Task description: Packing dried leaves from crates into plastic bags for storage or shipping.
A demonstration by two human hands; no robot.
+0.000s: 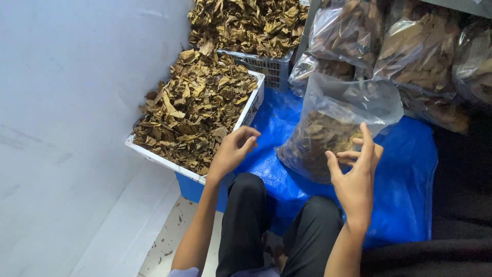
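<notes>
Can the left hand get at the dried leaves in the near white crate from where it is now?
Probably yes. The left hand hovers empty at the rim of the white crate, its leaves heaped uncovered beside it, with nothing between them.

Dry, crinkled brown leaves (197, 110) are heaped in a white plastic crate (252, 105). A glossy clear plastic bag (335, 125) is set on a shiny, creased blue tarpaulin (405, 174).

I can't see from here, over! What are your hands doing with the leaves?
Left hand empty, over white crate of dry leaves. Right hand empty, fingers spread, before clear leaf bag. Nothing between them.
</notes>
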